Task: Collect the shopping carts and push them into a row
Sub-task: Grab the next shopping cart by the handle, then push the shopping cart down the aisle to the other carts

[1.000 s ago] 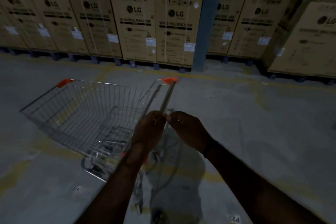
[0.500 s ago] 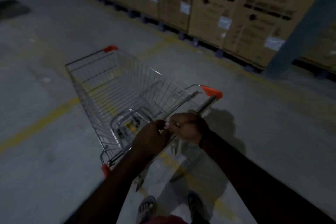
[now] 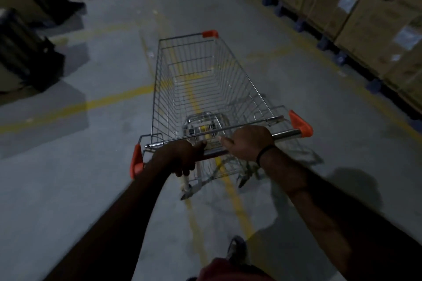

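A wire shopping cart [image 3: 194, 80] with orange corner caps stands on the grey floor right in front of me, its basket empty and pointing away down the aisle. My left hand [image 3: 182, 155] grips the left part of the cart's handle bar [image 3: 285, 133]. My right hand [image 3: 247, 142] grips the same bar just to the right, fingers curled over it, a dark band on the wrist. The two hands sit close together near the bar's middle. No other cart is in view.
Tall cardboard boxes [image 3: 370, 13] on blue pallet feet line the right side of the aisle. Dark stacked goods [image 3: 25, 52] stand at the left. Yellow floor lines [image 3: 75, 107] cross under the cart. My sandalled foot [image 3: 237, 248] shows at the bottom.
The cart and I have swung left, from facing the wall of boxes to pointing down the aisle. Both hands have kept hold of the handle bar and moved slightly apart.
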Available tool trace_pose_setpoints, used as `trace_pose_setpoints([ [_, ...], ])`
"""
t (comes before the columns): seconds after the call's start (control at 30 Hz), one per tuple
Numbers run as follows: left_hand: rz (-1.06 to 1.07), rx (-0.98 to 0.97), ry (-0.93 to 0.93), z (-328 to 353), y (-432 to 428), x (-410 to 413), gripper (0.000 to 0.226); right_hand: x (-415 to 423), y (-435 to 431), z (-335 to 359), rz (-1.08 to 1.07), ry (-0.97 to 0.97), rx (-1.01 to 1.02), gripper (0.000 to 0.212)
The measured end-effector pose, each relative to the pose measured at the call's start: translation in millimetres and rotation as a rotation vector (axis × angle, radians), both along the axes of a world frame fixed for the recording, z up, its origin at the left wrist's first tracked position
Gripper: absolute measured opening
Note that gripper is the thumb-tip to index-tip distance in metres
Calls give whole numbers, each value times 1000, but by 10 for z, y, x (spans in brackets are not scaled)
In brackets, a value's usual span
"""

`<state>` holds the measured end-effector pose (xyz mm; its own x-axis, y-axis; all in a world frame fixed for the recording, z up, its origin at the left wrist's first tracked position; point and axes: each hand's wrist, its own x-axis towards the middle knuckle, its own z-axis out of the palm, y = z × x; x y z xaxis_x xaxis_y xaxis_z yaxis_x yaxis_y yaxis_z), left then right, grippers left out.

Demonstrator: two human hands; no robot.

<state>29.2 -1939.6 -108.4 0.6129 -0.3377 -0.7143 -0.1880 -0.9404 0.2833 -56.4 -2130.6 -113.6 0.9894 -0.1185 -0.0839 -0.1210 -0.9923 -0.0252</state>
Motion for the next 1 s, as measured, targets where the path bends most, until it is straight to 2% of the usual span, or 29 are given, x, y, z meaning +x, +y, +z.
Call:
trace_pose_setpoints([
  [0.13, 45, -20, -56, 45, 127, -203, 74, -112, 97, -44, 29, -34, -18, 71],
  [0.2, 59, -35, -109, 11, 208, -323, 82, -202, 172, -21, 50, -29, 9, 69],
  [0.3, 57, -54, -185, 11, 297, -495, 78, -298, 225, -9, 62, -21, 6, 67],
  [0.43, 81, -70, -255, -18, 430, -815, 80, -458, 278, -56, 94, -16, -16, 76],
  [0.6, 138, -104, -269, -28, 520, -1219, 80, -672, 316, -19, 160, -5, -54, 71],
  [0.77, 200, -122, -297, -95, 666, -1548, 79, -782, 414, -70, 241, -3, -74, 77],
  [1.0, 239, -23, -599, -189, 907, -1876, 74, -767, 660, -103, 326, 0, -50, 77],
])
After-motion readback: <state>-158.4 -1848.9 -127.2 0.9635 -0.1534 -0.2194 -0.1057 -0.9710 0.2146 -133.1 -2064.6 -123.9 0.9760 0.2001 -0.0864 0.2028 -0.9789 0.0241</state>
